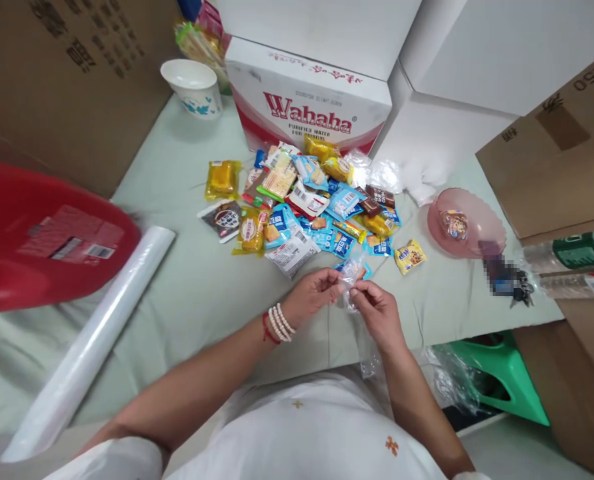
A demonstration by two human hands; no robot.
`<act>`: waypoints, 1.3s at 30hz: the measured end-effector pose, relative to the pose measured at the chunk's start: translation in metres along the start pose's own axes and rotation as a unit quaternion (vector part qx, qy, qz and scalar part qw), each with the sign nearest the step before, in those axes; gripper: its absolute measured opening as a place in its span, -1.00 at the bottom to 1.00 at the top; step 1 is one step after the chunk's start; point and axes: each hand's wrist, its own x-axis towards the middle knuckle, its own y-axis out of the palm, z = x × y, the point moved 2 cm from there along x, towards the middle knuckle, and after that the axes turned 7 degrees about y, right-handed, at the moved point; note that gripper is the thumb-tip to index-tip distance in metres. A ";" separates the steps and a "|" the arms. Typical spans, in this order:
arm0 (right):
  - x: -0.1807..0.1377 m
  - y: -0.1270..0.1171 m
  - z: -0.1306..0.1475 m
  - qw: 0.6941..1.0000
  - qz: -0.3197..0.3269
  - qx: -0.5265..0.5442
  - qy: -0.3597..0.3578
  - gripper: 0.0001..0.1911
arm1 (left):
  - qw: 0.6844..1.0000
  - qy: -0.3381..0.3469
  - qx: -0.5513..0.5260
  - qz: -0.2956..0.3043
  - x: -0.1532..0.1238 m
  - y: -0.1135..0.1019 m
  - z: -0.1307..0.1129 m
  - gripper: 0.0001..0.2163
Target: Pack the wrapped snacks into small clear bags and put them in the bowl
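Observation:
Both hands are at the front of the table, pinching a crumpled clear plastic bag (349, 277) between them. My left hand (313, 293), with beads at the wrist, has its fingers closed on the bag's left side. My right hand (378, 312) grips the other side with thumb and fingers, and part of the plastic hangs down below it. A blue snack packet shows just behind the bag; whether it is inside I cannot tell. Beyond the hands lies a heap of wrapped snacks (317, 200). A yellow cookie packet (409, 257) sits apart on the right.
A pink bowl (469, 247) holding one packet stands right, near keys (521, 290) and plastic bottles (574, 253). A Wahaha box (309, 100) and a white paper cup (191, 90) are behind. To the left are a plastic film roll (97, 333) and a red plastic object (47, 240).

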 end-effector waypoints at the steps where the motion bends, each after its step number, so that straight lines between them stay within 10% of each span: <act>1: 0.000 0.003 0.000 1.000 -0.002 -0.021 -0.011 -0.76 | 1.000 0.004 -0.005 -0.008 0.001 -0.001 0.001 -0.56; 11: -0.002 -0.014 0.021 0.996 -0.076 -0.033 -0.025 -0.70 | 0.989 -0.038 -0.117 -0.085 0.008 -0.011 0.008 -0.58; 24: -0.012 -0.028 0.011 0.982 0.071 -0.175 -0.011 -0.68 | 0.978 -0.009 -0.173 -0.120 0.009 -0.014 0.009 -0.59; 33: -0.013 0.012 0.024 0.963 0.007 -0.213 -0.162 -0.80 | 1.000 -0.003 -0.017 -0.021 -0.003 0.000 0.013 -0.42; 39: -0.009 -0.010 0.020 0.995 -0.082 -0.048 -0.036 -0.77 | 0.998 -0.021 -0.051 -0.015 0.004 -0.006 0.012 -0.55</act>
